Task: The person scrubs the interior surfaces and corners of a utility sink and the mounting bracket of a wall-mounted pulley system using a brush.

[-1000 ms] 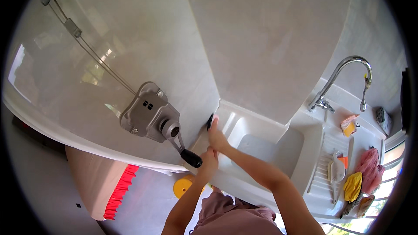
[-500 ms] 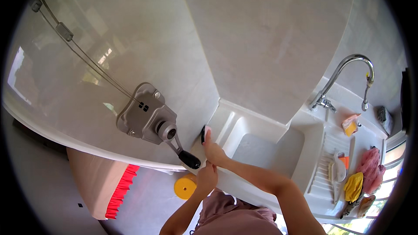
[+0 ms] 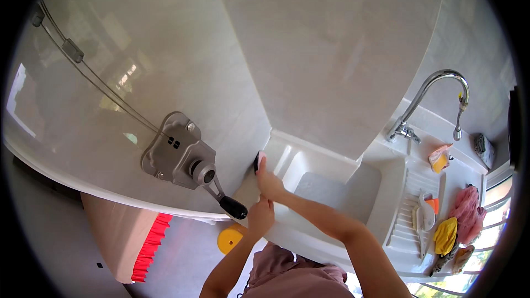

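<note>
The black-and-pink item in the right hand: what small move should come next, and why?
Probably a short, light stroke along the left wall: the right hand holds the black-and-pink item right by that wall, at the sink's left side, and the left hand is at the right wrist, perhaps steadying it. Actual wall contact is hard to tell.

Two hands (one left hand (image 3: 260,219), one right hand (image 3: 270,185)) at the sink's (image 3: 317,145) left edge, one black item (image 3: 256,164), one faucet (image 3: 404,131) at the sink's back edge, one yellow cloth (image 3: 445,236), one crank (image 3: 233,208)
</note>
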`<state>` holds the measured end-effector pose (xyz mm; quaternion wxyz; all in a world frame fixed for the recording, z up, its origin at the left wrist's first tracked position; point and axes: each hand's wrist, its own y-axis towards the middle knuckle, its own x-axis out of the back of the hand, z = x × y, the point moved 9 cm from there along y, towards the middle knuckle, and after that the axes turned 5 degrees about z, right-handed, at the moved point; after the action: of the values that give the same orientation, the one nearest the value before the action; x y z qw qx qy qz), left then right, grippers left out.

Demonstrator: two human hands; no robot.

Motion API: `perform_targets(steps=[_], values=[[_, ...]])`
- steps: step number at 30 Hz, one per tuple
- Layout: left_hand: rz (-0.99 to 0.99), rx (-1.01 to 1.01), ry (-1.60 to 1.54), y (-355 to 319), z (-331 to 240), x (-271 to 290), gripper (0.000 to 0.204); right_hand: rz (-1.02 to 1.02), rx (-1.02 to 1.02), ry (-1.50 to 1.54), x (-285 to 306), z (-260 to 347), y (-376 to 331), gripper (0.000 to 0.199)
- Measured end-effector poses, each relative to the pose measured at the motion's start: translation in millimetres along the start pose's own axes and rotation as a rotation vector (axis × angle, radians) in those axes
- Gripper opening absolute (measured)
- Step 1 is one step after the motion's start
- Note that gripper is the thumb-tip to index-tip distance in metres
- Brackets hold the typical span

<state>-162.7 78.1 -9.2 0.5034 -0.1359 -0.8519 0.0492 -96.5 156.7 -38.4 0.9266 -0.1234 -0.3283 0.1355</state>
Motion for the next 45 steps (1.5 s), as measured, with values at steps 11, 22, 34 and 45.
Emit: perform_targets(steps=[11,22,34,45], values=[[-0.003,0.019,-0.179,-38,21,-8,0.029,0.129,-0.021,0.062,-17,21,-33,0.067],[0.033,-0.24,-0.369,-42,-57,-6,0.035,-0.109,-0.034,-0.647,106,-29,2,0.058],[-0.67,-0.121,-0.773,-69,77,30,0.049,-0.11,0.414,-0.825,10,22,-67,0.069],[-0.713,-0.085,-0.667,-54,72,20,0.049,-0.153,0.412,-0.759,-16,0,-89,0.075]])
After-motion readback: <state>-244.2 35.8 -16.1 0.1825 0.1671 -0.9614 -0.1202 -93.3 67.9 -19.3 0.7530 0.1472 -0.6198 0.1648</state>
